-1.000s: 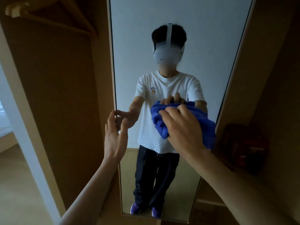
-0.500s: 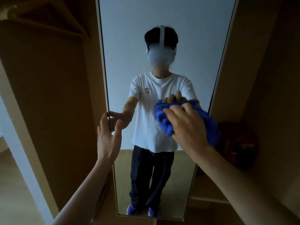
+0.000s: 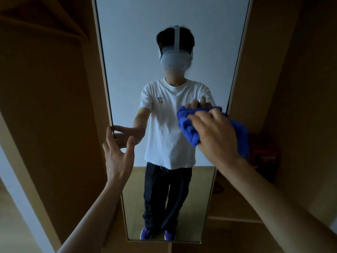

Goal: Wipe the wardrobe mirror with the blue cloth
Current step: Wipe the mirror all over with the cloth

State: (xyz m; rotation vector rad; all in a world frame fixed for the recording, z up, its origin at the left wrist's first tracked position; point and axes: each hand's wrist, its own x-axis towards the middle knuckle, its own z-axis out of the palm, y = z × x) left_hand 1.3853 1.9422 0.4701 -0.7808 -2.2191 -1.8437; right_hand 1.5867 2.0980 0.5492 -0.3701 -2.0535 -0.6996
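Observation:
A tall narrow wardrobe mirror [image 3: 127,52] stands straight ahead, reflecting a person in a white T-shirt and dark trousers. My right hand [image 3: 215,136] grips a bunched blue cloth [image 3: 187,125] and presses it against the glass near the mirror's right edge at mid height. My left hand [image 3: 117,154] is spread with straight fingers at the mirror's left edge, fingertips at the frame. Small water droplets speckle the glass just below the cloth.
Brown wardrobe panels [image 3: 54,106] flank the mirror on both sides. A dark red object [image 3: 264,154] sits on a shelf to the right of the mirror. A wooden hanger [image 3: 45,21] shows at the upper left.
My right hand has slid the blue cloth rightward across the glass toward the mirror's right edge. My left hand stays at the left edge. My view has tilted slightly.

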